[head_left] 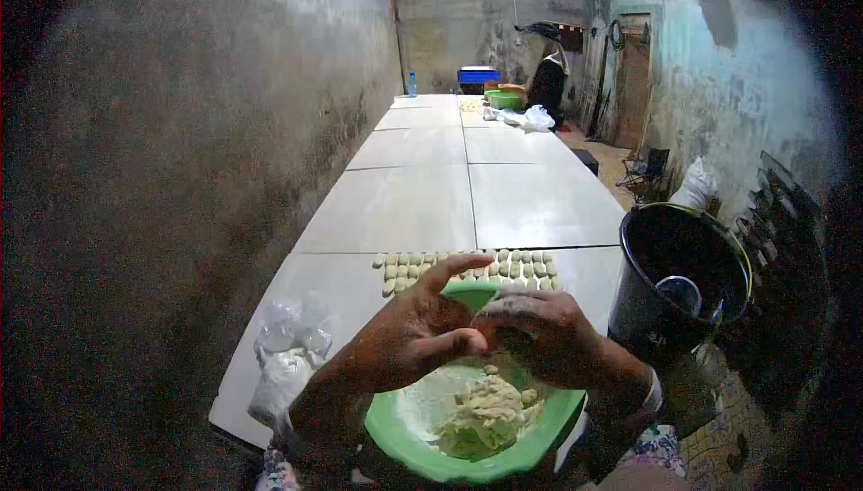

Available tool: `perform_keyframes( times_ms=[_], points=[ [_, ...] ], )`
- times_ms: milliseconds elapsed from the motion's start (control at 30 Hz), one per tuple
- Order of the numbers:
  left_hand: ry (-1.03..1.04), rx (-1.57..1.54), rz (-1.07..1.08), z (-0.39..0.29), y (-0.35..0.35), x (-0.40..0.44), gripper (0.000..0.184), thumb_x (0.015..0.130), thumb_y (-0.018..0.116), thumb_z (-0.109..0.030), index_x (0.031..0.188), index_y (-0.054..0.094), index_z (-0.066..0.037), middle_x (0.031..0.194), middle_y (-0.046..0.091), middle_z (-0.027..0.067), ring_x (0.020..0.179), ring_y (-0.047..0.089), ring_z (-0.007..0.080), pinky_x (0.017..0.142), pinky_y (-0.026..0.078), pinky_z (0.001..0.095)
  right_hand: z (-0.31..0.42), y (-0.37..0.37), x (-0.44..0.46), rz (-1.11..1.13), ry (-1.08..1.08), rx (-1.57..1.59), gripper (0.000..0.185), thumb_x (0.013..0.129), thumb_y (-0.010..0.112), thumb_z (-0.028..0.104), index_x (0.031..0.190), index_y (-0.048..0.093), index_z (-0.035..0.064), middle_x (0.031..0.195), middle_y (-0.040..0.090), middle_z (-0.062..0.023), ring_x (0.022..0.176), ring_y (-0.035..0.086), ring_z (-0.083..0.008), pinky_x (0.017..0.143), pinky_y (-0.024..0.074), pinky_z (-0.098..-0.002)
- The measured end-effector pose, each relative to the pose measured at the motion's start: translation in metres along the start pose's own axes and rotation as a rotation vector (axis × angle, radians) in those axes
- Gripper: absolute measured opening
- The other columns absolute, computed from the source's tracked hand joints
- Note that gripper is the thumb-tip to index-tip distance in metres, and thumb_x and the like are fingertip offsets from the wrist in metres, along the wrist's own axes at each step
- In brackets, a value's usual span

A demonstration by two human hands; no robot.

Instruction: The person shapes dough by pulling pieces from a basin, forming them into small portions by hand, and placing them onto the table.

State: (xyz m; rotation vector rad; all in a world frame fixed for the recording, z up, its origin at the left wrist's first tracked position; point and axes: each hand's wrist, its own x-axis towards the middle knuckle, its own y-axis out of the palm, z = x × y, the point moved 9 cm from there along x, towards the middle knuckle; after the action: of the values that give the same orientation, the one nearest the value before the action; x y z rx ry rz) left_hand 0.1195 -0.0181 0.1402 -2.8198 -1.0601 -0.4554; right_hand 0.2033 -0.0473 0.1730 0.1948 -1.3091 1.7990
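Both my hands are raised over a green basin (385, 433) holding a lump of pale dough (484, 415) and loose white flour (421, 401). My left hand (436, 320) is open, its index finger and thumb spread apart and its palm turned to the right. Facing it, my right hand (544, 325) has flour-dusted fingers bent together towards the left palm; whatever lies inside them is hidden. Small bits of dough lie beside the lump. Just beyond the basin, several small oval dough pieces (514, 269) sit in rows on the white table (395, 212), partly covered by my hands.
Clear plastic bags with white powder (286, 370) stand at the table's left edge. A large black bucket (634, 289) is close on the right, with a clear container inside. Far off, a person (548, 87) in dark clothing is by another green basin (505, 100).
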Motion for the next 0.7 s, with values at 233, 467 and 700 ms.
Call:
perform_keyframes(
  times_ms=[233,467,700],
  points=[
    [0.014,0.069,-0.057,-0.009,0.006,-0.002,0.064,0.091,0.049,-0.044,0.138,0.033,-0.004,0.104,0.058,0.0109,0.1,0.053,0.0183,0.091,0.042,0.0337,0.02,-0.024,0.0,-0.35,-0.135,-0.335,0.01,0.077,0.068,0.018,0.084,0.067,0.012,0.108,0.058,-0.0131,0.098,0.055,-0.0282,0.085,0.0396,-0.0409],
    [-0.156,-0.009,-0.005,0.011,0.002,-0.001,0.03,0.09,0.054,-0.01,0.118,0.051,0.001,0.103,0.06,0.0064,0.094,0.056,0.0136,0.089,0.045,0.03,-0.001,-0.018,0.004,-0.322,-0.001,-0.169,0.015,0.08,0.063,0.027,0.084,0.067,0.0137,0.126,0.049,-0.0173,0.12,0.041,-0.0335,0.098,0.0281,-0.0447],
    [-0.079,0.055,0.081,0.013,0.008,-0.002,0.018,0.091,0.053,-0.011,0.104,0.055,0.002,0.096,0.061,0.0072,0.094,0.057,0.0136,0.087,0.045,0.0293,-0.005,-0.021,0.003,-0.292,-0.011,-0.17,0.014,0.078,0.065,0.02,0.085,0.057,0.0117,0.121,0.051,-0.0173,0.114,0.046,-0.0337,0.096,0.0324,-0.0449]
  ],
)
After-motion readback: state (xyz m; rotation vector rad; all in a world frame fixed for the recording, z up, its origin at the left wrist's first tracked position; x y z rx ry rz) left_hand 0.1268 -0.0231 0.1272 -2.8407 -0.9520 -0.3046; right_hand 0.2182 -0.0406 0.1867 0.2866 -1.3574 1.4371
